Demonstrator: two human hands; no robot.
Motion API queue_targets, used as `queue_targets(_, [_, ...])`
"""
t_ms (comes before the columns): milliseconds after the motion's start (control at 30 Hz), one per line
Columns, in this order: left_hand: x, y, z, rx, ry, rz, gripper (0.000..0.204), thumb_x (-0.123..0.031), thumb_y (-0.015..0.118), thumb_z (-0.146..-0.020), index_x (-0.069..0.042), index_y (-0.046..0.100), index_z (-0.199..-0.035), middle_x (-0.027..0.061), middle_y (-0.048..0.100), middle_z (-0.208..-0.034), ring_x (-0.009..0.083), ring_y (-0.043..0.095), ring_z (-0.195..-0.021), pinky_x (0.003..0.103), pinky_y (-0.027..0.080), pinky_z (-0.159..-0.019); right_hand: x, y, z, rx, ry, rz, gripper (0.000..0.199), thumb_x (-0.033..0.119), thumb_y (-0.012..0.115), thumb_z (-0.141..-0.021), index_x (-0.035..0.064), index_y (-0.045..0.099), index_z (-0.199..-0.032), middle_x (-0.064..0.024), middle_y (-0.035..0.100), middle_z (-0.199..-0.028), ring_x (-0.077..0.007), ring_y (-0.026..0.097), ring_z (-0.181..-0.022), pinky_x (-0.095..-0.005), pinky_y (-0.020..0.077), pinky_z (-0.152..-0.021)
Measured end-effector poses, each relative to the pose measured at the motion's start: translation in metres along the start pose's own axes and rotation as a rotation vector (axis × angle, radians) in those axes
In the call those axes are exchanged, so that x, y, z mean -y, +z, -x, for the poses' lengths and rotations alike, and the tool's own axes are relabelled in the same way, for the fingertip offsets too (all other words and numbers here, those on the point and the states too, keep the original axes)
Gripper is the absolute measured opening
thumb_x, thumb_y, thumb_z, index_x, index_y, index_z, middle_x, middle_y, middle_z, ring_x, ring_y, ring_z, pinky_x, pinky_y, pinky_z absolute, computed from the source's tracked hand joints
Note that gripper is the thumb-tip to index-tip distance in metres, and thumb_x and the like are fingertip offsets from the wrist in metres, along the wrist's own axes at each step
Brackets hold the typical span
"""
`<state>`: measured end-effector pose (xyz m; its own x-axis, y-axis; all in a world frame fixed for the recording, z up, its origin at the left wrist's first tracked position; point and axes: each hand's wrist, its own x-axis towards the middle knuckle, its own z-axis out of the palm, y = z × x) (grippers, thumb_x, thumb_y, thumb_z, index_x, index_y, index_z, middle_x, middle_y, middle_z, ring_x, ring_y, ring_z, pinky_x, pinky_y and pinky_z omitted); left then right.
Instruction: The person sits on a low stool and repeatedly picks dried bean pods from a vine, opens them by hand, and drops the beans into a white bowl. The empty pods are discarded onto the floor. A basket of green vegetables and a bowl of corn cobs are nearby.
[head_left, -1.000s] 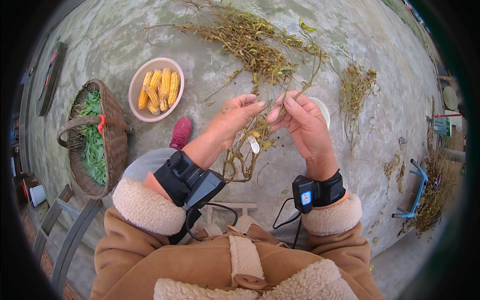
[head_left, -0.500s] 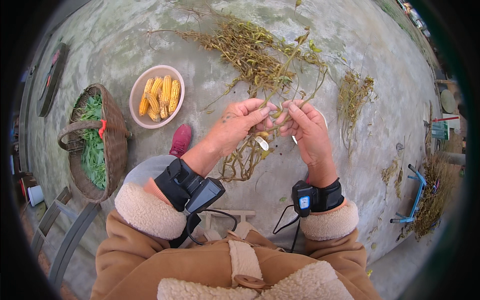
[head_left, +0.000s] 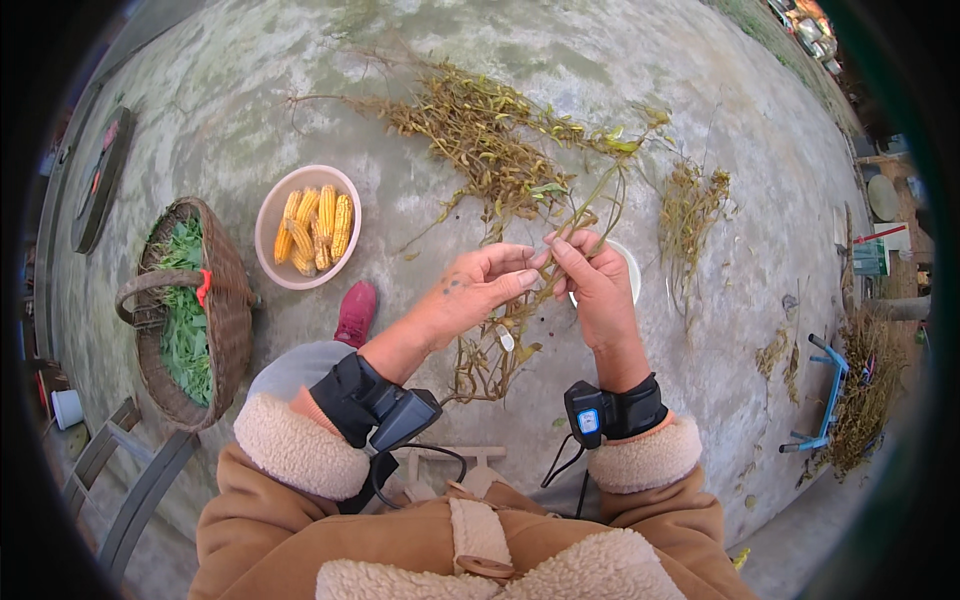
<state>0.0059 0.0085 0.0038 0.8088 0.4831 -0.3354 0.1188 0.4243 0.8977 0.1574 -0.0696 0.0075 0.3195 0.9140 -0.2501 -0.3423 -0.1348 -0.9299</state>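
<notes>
Between my hands is a dried bean plant [head_left: 592,196], its thin stems and pods running from my fingers up toward the heap. My right hand [head_left: 597,285] pinches the stems between thumb and forefinger. My left hand [head_left: 488,283] is beside it, thumb and fingertips drawn together at the same stems; what lies right between those tips is hard to make out. Under my hands more tangled stems [head_left: 482,368] hang or lie, with a small white piece [head_left: 505,338] among them. A white bowl [head_left: 631,272] is partly hidden behind my right hand.
A heap of dried bean plants [head_left: 490,140] lies ahead on the concrete, with a smaller bunch [head_left: 688,215] to its right. On the left are a pink basin [head_left: 266,240] of corn cobs and a wicker basket [head_left: 230,330] of green leaves. A blue metal frame [head_left: 832,390] stands far right.
The whole view has shifted, so the ground things appear lower. Both hands have come slightly nearer to me, and the left fingertips look less tightly closed on the stems.
</notes>
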Motion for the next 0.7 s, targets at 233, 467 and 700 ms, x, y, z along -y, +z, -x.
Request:
queue_targets(233, [-0.014,-0.012,-0.001,-0.110,0.149,0.209,0.037,-0.021,0.047,-0.091,-0.001,0.044,-0.121,0.0132,0.054,-0.114,0.0186,0.054,-0.103,0.031,0.042,-0.089,-0.015,0.016,0.009,0.236,0.094,0.287,0.013,0.018,0.056,-0.084,0.0050,0.056,-0.083,0.0024,0.056,-0.069,-0.0035,0.046,-0.055,-0.0185,0.0380,-0.049])
queue_targets(467, [-0.029,-0.014,0.003,-0.249,0.220,0.366,0.034,-0.017,0.050,-0.089,-0.004,0.044,-0.120,0.0125,0.057,-0.108,0.0161,0.059,-0.091,0.027,0.048,-0.077,-0.035,0.026,0.012,0.343,0.079,0.508,0.012,0.014,0.056,-0.081,0.0029,0.054,-0.084,-0.0044,0.054,-0.063,-0.0118,0.049,-0.056,-0.0271,0.0412,-0.055])
queue_targets(700, [-0.032,-0.018,0.003,-0.304,0.275,0.400,0.029,-0.017,0.047,-0.091,-0.003,0.049,-0.116,0.0104,0.060,-0.100,0.0089,0.057,-0.077,0.022,0.047,-0.066,-0.034,0.031,0.014,0.458,0.096,0.579,0.019,0.015,0.059,-0.079,0.0019,0.055,-0.092,-0.0077,0.057,-0.070,-0.0151,0.053,-0.061,-0.0284,0.0432,-0.057])
